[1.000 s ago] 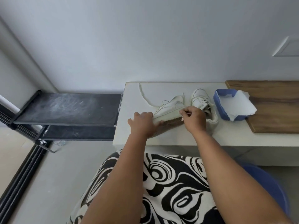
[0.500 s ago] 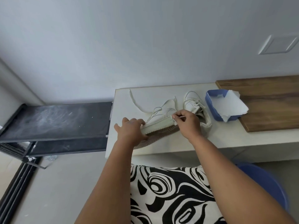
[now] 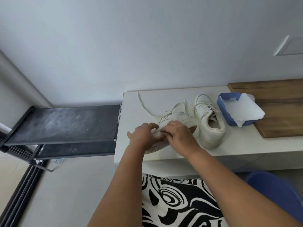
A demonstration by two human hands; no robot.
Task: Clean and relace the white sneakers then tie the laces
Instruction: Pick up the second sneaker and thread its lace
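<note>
Your grip is on a white sneaker tipped on its side at the front of the white tabletop: your left hand curls its fingers around the toe end, and your right hand has its fingers bent over the laced upper, apparently pinching the lace there, though the fingertips are hidden. The sneaker's ribbed tan sole faces you, touching the tabletop edge. A loose white lace trails from the shoe away toward the far left corner. Just to the right, the second white sneaker stands upright, heel toward you, laces threaded. Beside it sits a blue tray holding crumpled white paper, partly resting on a wooden board. To the left, a dusty black shelf rack stands lower than the tabletop. Your patterned black-and-white clothing fills the foreground.
</note>
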